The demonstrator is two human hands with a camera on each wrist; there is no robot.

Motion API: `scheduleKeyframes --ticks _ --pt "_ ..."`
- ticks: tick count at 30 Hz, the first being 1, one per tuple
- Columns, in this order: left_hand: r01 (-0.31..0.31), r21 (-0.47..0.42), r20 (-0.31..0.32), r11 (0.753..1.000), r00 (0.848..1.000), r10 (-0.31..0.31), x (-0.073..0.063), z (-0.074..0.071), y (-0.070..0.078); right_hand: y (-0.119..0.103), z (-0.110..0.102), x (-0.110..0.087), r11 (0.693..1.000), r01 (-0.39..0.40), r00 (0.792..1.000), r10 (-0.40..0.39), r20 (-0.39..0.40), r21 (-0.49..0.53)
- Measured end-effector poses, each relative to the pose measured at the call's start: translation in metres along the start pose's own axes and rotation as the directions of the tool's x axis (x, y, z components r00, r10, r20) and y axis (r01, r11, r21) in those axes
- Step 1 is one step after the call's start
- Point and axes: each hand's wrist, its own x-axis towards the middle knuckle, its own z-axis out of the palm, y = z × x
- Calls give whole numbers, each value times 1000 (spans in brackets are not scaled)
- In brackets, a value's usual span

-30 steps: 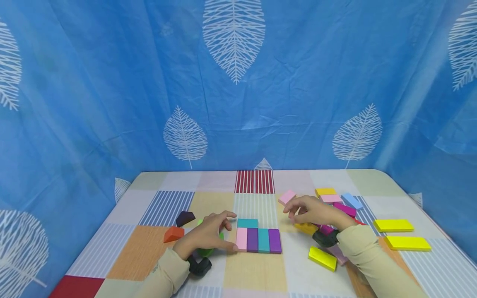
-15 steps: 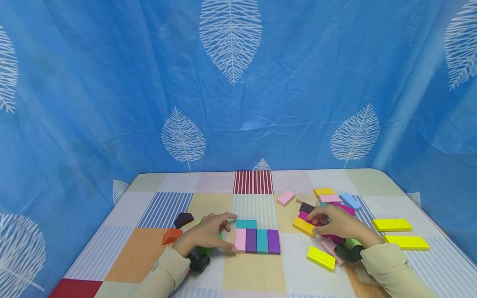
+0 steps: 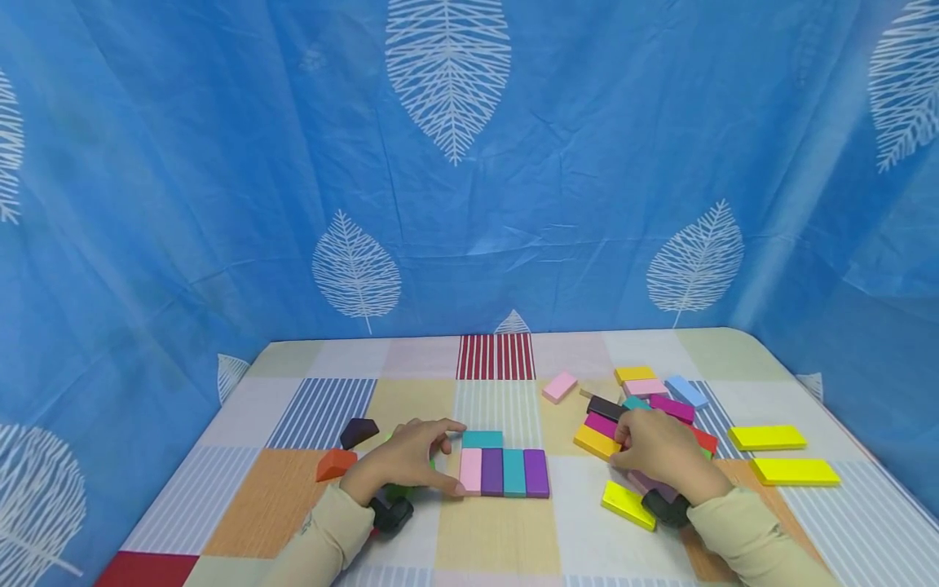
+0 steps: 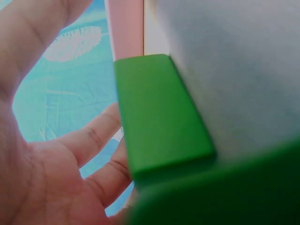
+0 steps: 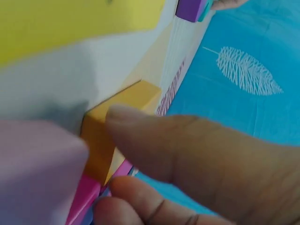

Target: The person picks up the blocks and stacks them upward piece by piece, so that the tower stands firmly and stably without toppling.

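Here, the right hand [image 3: 660,452] bends over a loose pile, its thumb by the end of an orange block [image 3: 596,442]; whether it has hold of anything, I cannot tell. Next to that block lie a magenta block [image 3: 600,424] and a black block [image 3: 605,408]. The left hand [image 3: 402,458], thumb and forefinger spread wide, grasps nothing, its thumb tip just beside a pink block [image 3: 470,471]. Rightward from there, a purple block [image 3: 492,472], a teal block [image 3: 514,473] and a violet block [image 3: 537,473] sit side by side. Farther out, a dark block [image 3: 359,432] lies left of the left hand.
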Motion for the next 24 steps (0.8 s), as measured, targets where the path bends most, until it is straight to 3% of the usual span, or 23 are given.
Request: scheduleKeyframes --ticks 5,14,24 --pt "10 -1 -7 1000 1000 -10 2 1 0 -4 2 0 1000 5 1000 -5 1 -15" --pt "24 -3 -5 1000 1000 -24 3 2 -3 -6 4 10 983 101 989 -116 94 154" --pt "18 -19 -8 1000 1000 -18 3 2 -4 -11 11 35 926 42 970 -128 207 374"
